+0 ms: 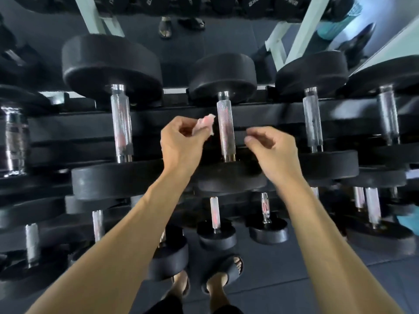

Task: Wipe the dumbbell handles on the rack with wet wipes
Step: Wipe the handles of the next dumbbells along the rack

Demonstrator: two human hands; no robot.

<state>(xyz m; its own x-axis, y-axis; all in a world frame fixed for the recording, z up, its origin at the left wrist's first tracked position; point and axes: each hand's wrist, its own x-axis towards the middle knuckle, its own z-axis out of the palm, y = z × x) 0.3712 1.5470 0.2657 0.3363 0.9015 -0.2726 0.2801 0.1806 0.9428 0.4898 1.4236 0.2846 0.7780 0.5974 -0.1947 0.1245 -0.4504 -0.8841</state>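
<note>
- Chrome knurled dumbbell handle point(225, 130) is lying on the rack point(272, 114), running 12 to 6 o'clock between both hands.
- Left hand point(181, 141) is pinching a crumpled wet wipe point(205, 123) at the handle's 9 o'clock, just beside it.
- Right hand point(272, 148) is hovering at 3 o'clock, fingers loosely curled, holding nothing.

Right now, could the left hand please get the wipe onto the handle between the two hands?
Probably yes: the left hand holds the wipe just beside that handle, with nothing between them.
</note>
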